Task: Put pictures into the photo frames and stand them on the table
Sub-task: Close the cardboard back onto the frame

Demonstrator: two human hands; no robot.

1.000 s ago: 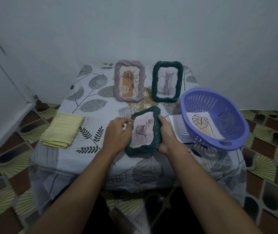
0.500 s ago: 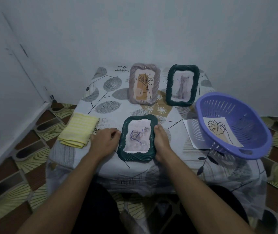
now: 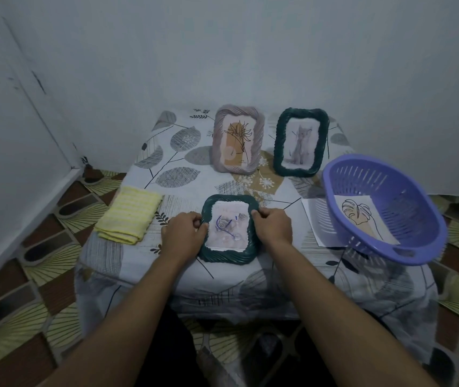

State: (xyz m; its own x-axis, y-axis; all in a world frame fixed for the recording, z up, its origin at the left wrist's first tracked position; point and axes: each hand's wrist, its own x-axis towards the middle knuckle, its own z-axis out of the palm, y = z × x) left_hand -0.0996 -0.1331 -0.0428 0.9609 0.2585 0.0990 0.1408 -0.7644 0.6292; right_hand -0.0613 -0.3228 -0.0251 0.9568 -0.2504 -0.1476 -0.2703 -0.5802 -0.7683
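On the left side of the table [image 3: 172, 163], a folded yellow cloth [image 3: 129, 219] lies flat near the edge, apart from the hands. Just right of it, the left hand [image 3: 185, 233] reaches in from a bare forearm, knuckles up and fingers curled. It grips the left side of the dark green frame [image 3: 229, 256], with its fingertips at the inner edge by the picture. This frame lies face up on the leaf-print tablecloth near the front edge, directly between the two hands. The picture [image 3: 226, 230] inside it shows a pale ground with blue curling lines.

The right hand [image 3: 274, 226] mirrors the left from the other side. Its fingers are bent over the frame's upper right side and grasp the rim, and its wrist sits a little higher than the left one. Both forearms run straight out from the bottom of the view and converge on the frame.

Behind the hands, well apart from them, a pinkish twisted frame [image 3: 238, 139] with a plant drawing stands upright. A second green frame [image 3: 300, 142] with a grey cat picture stands just to its right. Farthest right, a purple slotted basket [image 3: 334, 188] sits tilted over a sheet of paper [image 3: 316, 219] and holds a leaf drawing [image 3: 359, 216].
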